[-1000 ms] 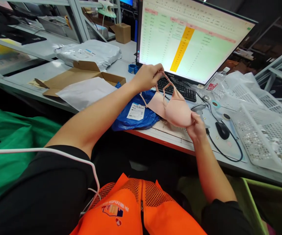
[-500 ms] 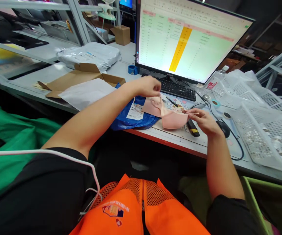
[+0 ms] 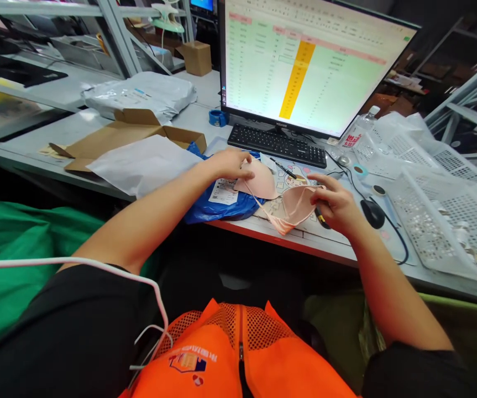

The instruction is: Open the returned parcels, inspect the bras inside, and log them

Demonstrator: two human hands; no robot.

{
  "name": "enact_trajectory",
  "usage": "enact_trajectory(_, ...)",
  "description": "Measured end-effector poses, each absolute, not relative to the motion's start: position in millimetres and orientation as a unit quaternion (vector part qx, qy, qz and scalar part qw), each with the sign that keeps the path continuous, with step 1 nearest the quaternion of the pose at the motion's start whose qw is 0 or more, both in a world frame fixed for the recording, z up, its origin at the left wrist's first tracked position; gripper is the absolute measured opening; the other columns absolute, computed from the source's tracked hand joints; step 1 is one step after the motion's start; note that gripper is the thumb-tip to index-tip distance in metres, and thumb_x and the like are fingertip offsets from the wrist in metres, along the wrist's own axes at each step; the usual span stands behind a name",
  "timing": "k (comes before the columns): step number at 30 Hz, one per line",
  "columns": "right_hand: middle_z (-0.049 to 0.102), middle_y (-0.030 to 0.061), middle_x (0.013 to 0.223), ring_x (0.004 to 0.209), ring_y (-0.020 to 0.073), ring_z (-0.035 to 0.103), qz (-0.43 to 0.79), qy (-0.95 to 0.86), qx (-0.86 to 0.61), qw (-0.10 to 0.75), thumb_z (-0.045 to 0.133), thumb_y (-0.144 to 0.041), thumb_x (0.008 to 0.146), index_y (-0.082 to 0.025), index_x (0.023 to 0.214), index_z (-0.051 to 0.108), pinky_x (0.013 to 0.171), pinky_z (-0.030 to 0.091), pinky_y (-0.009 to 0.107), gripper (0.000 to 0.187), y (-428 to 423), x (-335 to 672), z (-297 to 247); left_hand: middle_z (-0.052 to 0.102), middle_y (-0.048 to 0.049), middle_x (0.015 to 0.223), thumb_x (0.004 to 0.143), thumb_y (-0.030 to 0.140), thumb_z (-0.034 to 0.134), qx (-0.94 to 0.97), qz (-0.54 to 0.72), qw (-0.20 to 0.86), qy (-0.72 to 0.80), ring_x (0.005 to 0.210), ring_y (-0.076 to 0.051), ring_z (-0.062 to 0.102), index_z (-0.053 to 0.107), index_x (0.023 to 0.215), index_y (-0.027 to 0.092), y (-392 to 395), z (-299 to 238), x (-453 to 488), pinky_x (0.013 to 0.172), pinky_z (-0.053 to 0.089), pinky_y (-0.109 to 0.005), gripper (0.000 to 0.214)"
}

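A pale pink bra (image 3: 258, 179) lies over the front of the desk, its two cups spread apart and a strap looping toward the desk edge. My left hand (image 3: 233, 165) grips the outer edge of the left cup, fingers closed on it. At the right cup, my right hand (image 3: 334, 202) has its thumb and curled fingers on the edge, with the index finger stretched out. Under the left cup is a blue plastic bag (image 3: 205, 207) with a white label (image 3: 224, 191). A black and yellow cutter (image 3: 321, 219) is partly hidden by my right hand.
Behind the bra stand a keyboard (image 3: 275, 145) and a large monitor (image 3: 304, 72). An opened cardboard box (image 3: 114, 135) and white sheet (image 3: 147, 163) lie left. To the right are a mouse (image 3: 373, 213), tape rolls and white plastic baskets (image 3: 433, 221). A pen (image 3: 283, 168) lies near the keyboard.
The bra has been spread wider, with the right cup turned so its inside shows. My left hand has moved down and left onto the left cup; my right index finger now sticks out.
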State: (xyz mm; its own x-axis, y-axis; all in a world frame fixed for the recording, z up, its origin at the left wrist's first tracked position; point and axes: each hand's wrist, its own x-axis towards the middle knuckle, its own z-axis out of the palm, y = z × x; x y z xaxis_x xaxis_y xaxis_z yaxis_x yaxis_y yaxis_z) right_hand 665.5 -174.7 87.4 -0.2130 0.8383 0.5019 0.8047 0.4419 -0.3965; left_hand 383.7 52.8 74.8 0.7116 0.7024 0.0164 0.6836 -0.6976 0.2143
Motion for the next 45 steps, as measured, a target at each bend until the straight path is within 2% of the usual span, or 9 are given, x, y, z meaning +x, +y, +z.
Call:
enact_trajectory(6, 0.065, 0.0133, 0.149, 0.15, 0.033, 0.053, 0.083, -0.681, -0.611, 0.395, 0.054, -0.018, 0.092, -0.026, 0.105, 0.074, 0.122, 0.046, 0.059, 0.025, -184.8, 681.1, 55.3, 0.053, -0.0187, 0.161, 0.074, 0.07, 0.08, 0.919, -0.053, 0.107, 0.376, 0.137, -0.042, 0.057, 0.032, 0.169, 0.029, 43.8, 67.3, 364.5, 0.115, 0.045, -0.048, 0.114)
enact_trajectory(11, 0.031, 0.0142, 0.178, 0.166, 0.0377, 0.028, 0.094, -0.658, -0.652, 0.366, 0.061, -0.036, 0.099, -0.029, 0.154, 0.055, 0.123, 0.044, 0.061, 0.056, -209.9, 676.6, 41.8, 0.043, -0.0158, 0.169, 0.089, 0.063, 0.071, 0.948, 0.01, 0.046, 0.314, 0.149, -0.04, 0.044, 0.058, 0.149, 0.023, 36.5, 60.7, 346.7, 0.123, 0.038, -0.051, 0.073)
enact_trajectory(15, 0.004, 0.0109, 0.185, 0.169, 0.0468, -0.002, -0.056, -0.745, -0.637, 0.193, 0.082, -0.041, 0.09, -0.029, 0.158, 0.053, 0.13, 0.018, 0.073, 0.075, -232.7, 648.6, 42.3, 0.042, -0.0112, 0.169, 0.095, 0.049, 0.07, 0.974, 0.013, -0.006, 0.227, 0.154, -0.04, 0.036, 0.074, 0.125, 0.024, 35.6, 50.3, 340.8, 0.123, 0.036, -0.054, 0.039)
enact_trajectory(18, 0.046, 0.0181, 0.17, 0.159, 0.0476, 0.034, -0.077, -0.776, -0.622, 0.076, 0.075, -0.02, 0.092, -0.022, 0.129, 0.072, 0.125, 0.026, 0.073, 0.038, -231.1, 635.1, 44.6, 0.061, -0.0136, 0.149, 0.101, 0.034, 0.06, 0.977, 0.046, -0.028, 0.208, 0.139, -0.035, 0.052, 0.076, 0.111, 0.02, 35.8, 51.2, 345.2, 0.115, 0.043, -0.049, 0.024)
enact_trajectory(21, 0.078, 0.0162, 0.12, 0.114, 0.0346, 0.069, 0.001, -0.762, -0.63, 0.151, 0.064, -0.02, 0.098, -0.02, 0.096, 0.073, 0.103, 0.049, 0.053, 0.009, -213.1, 641.3, 49.7, 0.068, -0.0153, 0.128, 0.106, 0.031, 0.048, 0.955, 0.153, -0.005, 0.253, 0.121, -0.032, 0.061, 0.073, 0.118, 0.018, 38.2, 73.2, 359.8, 0.106, 0.048, -0.045, 0.031)
enact_trajectory(24, 0.074, 0.0048, 0.087, 0.085, 0.0237, 0.067, 0.135, -0.672, -0.611, 0.396, 0.072, -0.042, 0.098, -0.023, 0.089, 0.07, 0.082, 0.054, 0.038, 0.022, -190.5, 655.6, 52.7, 0.067, -0.0157, 0.125, 0.108, 0.031, 0.044, 0.895, 0.273, 0.028, 0.351, 0.118, -0.033, 0.064, 0.068, 0.13, 0.02, 45.7, 107.2, 386.5, 0.1, 0.048, -0.043, 0.035)
enact_trajectory(30, 0.08, 0.002, 0.111, 0.103, 0.0226, 0.073, 0.355, -0.342, -0.495, 0.716, 0.093, -0.054, 0.075, -0.025, 0.112, 0.076, 0.096, 0.06, 0.037, 0.05, -167.2, 662.1, 31.0, 0.071, -0.0184, 0.124, 0.105, 0.036, 0.051, 0.85, 0.275, 0.08, 0.442, 0.12, -0.038, 0.066, 0.066, 0.138, 0.019, 73.9, 126.5, 442.5, 0.103, 0.047, -0.047, 0.04)
enact_trajectory(40, 0.082, -0.0018, 0.1, 0.097, 0.019, 0.075, 0.439, -0.322, -0.51, 0.666, 0.095, -0.035, 0.068, -0.028, 0.102, 0.08, 0.091, 0.061, 0.031, 0.038, -182.5, 666.3, 7.0, 0.052, -0.0155, 0.165, 0.082, 0.051, 0.069, 0.898, 0.032, 0.256, 0.358, 0.144, -0.03, 0.056, 0.042, 0.167, 0.017, 89.3, 74.7, 413.3, 0.117, 0.043, -0.033, 0.096)
enact_trajectory(45, 0.069, 0.0025, 0.15, 0.134, 0.0285, 0.066, 0.402, -0.502, -0.486, 0.592, 0.084, -0.032, 0.083, -0.028, 0.099, 0.086, 0.112, 0.055, 0.041, 0.016, -195.9, 665.8, 25.9, 0.063, -0.0119, 0.153, 0.074, 0.052, 0.068, 0.898, -0.043, 0.303, 0.316, 0.128, -0.029, 0.064, 0.026, 0.174, 0.021, 78.5, 73.5, 421.3, 0.11, 0.049, -0.035, 0.113)
